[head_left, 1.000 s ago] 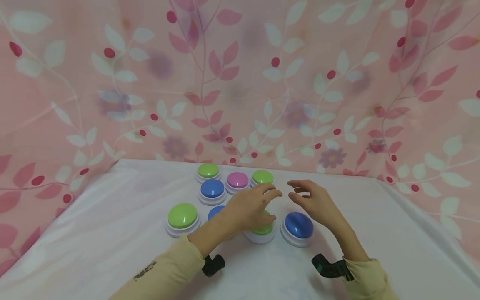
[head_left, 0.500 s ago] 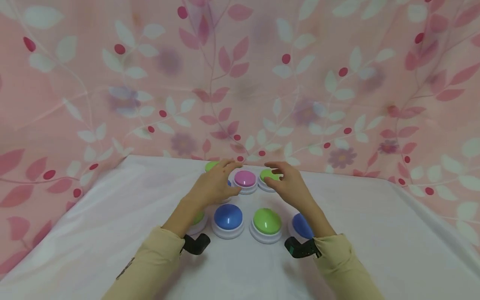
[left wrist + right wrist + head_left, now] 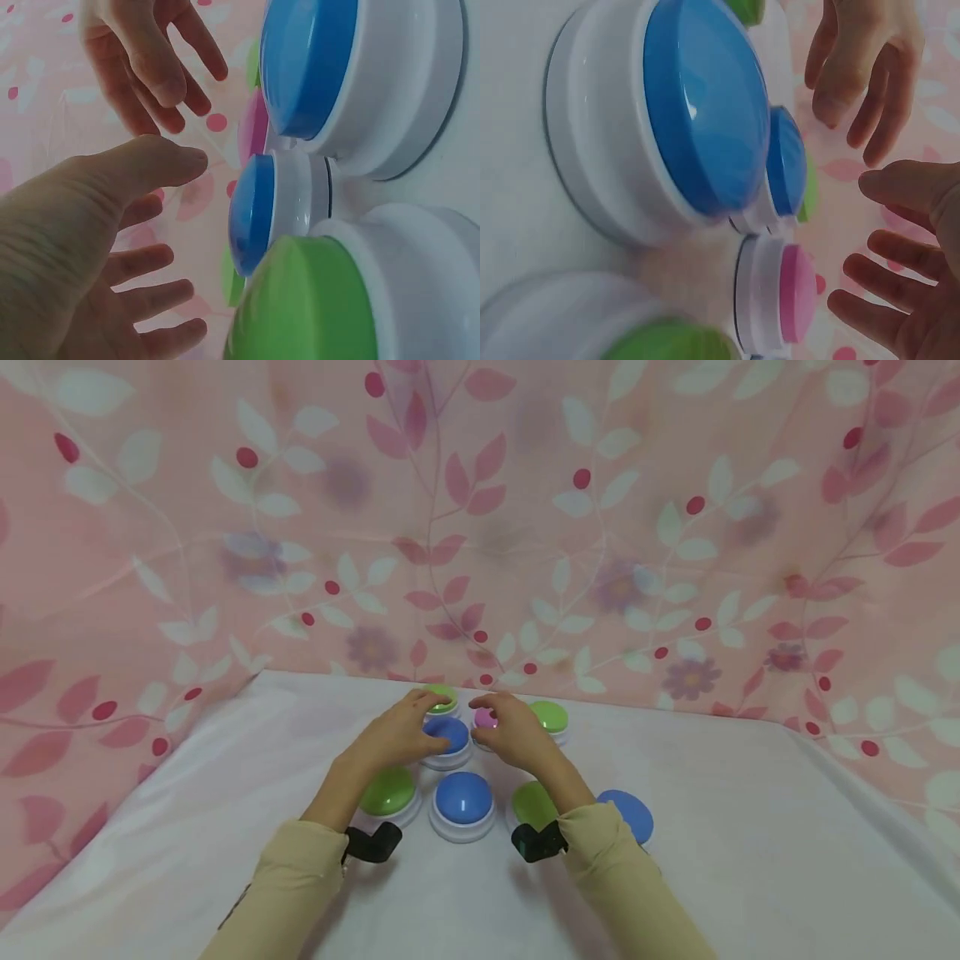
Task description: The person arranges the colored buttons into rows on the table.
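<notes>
In the head view my left hand (image 3: 393,735) hovers by the middle blue push button (image 3: 447,735), fingers loosely bent and holding nothing. My right hand (image 3: 516,735) hangs in front of the pink button (image 3: 483,718), partly hiding it, with nothing in its grasp. Both wrist views show the two hands raised apart from the domed buttons, fingers spread. Closest below them lie the front blue button (image 3: 463,797), a green button (image 3: 387,791) under the left wrist and another green button (image 3: 532,804) partly behind the right forearm.
A green button (image 3: 442,696) at the back left and another green button (image 3: 551,717) at the back right stand on the white cloth (image 3: 750,827). A blue button (image 3: 630,814) sits beside the right forearm. A pink floral curtain (image 3: 480,527) rises behind the table.
Both hands have moved left over the buttons, the right one from beyond the right blue button to before the pink one. The view has shifted slightly; the buttons keep their arrangement.
</notes>
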Demonstrator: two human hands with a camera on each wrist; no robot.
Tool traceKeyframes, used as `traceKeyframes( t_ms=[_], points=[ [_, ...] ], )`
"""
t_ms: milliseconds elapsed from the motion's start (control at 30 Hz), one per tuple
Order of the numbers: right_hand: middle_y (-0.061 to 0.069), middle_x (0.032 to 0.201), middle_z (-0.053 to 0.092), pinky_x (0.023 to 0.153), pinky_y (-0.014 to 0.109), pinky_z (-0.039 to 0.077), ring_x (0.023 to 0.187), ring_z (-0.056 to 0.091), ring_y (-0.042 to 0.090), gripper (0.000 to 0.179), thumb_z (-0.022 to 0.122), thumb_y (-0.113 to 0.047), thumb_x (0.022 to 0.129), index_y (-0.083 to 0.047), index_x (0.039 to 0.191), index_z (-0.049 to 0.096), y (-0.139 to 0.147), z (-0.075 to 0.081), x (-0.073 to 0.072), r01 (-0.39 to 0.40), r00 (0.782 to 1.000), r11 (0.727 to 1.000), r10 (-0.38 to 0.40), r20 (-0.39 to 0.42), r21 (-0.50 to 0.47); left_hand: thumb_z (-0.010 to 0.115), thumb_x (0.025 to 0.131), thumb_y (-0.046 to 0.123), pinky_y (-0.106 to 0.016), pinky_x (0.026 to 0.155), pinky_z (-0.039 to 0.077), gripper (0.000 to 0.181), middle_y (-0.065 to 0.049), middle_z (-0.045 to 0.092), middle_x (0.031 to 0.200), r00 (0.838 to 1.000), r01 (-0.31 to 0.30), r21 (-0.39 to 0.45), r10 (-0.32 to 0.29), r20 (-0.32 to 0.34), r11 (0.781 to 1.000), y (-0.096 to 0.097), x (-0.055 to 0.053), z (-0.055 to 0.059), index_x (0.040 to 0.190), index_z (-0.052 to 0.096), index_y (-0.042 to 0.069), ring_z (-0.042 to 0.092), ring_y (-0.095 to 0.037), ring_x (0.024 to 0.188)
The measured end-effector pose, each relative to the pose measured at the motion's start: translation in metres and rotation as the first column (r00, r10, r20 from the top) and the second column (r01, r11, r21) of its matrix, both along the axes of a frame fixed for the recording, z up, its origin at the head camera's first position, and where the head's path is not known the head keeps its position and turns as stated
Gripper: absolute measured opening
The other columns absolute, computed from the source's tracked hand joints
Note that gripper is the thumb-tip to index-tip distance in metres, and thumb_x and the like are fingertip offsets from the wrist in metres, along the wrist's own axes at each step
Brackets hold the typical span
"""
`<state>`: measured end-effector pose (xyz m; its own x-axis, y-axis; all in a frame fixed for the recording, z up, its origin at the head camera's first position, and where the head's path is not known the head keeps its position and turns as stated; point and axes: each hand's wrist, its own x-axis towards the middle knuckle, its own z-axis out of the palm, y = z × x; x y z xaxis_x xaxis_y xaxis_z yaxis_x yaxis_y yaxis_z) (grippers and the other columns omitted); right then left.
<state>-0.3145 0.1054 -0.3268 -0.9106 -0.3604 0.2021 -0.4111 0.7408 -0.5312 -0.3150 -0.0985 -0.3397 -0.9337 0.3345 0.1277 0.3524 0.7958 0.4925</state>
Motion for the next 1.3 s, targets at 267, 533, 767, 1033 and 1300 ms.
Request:
traceKeyframes(
  t_ms=[267, 533, 767, 1033, 1300],
  points=[
    [0.017, 0.128, 0.059, 0.097, 0.044, 0.052, 0.111, 0.059, 0.031, 0.043, 0.070, -0.015, 0.090, -0.006, 0.131, 0.061, -0.023, -0.005, -0.003, -0.025, 0.997, 0.994, 0.018, 0.073, 0.105, 0.076, 0.084, 0.029, -0.063, 0.105, 0.039, 0.069, -0.022, 0.042, 0.148, 0.997, -0.006, 0.006, 0.005, 0.071, 1.000, -0.011, -0.006, -0.011, 0.146, 0.048, 0.013, 0.046, -0.040, 0.133],
    [0.016, 0.129, 0.059, 0.103, 0.046, 0.048, 0.116, 0.058, 0.030, 0.047, 0.071, -0.015, 0.089, -0.006, 0.134, 0.060, -0.031, -0.019, -0.007, -0.046, 0.994, 0.986, 0.028, 0.110, 0.159, 0.074, 0.082, 0.021, -0.059, 0.108, 0.037, 0.072, -0.023, 0.048, 0.145, 0.993, 0.046, 0.017, -0.048, 0.107, 0.999, -0.016, -0.013, -0.029, 0.147, 0.045, 0.010, 0.048, -0.039, 0.130],
    [0.016, 0.128, 0.059, 0.104, 0.046, 0.046, 0.115, 0.057, 0.029, 0.047, 0.071, -0.011, 0.087, -0.005, 0.132, 0.059, -0.033, -0.019, -0.007, -0.038, 0.993, 0.990, 0.022, 0.118, 0.139, 0.073, 0.082, 0.014, -0.053, 0.107, 0.041, 0.070, -0.020, 0.056, 0.138, 0.995, 0.086, 0.012, -0.087, 0.055, 0.996, -0.013, -0.012, -0.029, 0.146, 0.046, 0.006, 0.056, -0.035, 0.123],
    [0.016, 0.123, 0.059, 0.102, 0.045, 0.049, 0.108, 0.059, 0.028, 0.047, 0.072, -0.008, 0.086, -0.004, 0.131, 0.059, -0.036, -0.021, -0.008, -0.013, 0.994, 0.990, -0.002, 0.109, 0.140, 0.072, 0.083, 0.012, -0.053, 0.104, 0.044, 0.064, -0.019, 0.061, 0.132, 0.997, 0.073, -0.007, -0.073, 0.020, 0.997, -0.010, -0.011, -0.029, 0.143, 0.050, 0.007, 0.059, -0.035, 0.116],
    [0.017, 0.124, 0.062, 0.102, 0.044, 0.048, 0.114, 0.060, 0.029, 0.050, 0.075, -0.012, 0.085, -0.003, 0.131, 0.056, -0.044, -0.021, -0.009, -0.028, 0.996, 0.984, 0.012, 0.091, 0.174, 0.072, 0.085, 0.013, -0.054, 0.104, 0.044, 0.061, -0.017, 0.062, 0.132, 0.998, 0.054, 0.003, -0.054, 0.036, 0.999, -0.011, -0.012, -0.030, 0.143, 0.052, 0.010, 0.059, -0.034, 0.117]
  ],
)
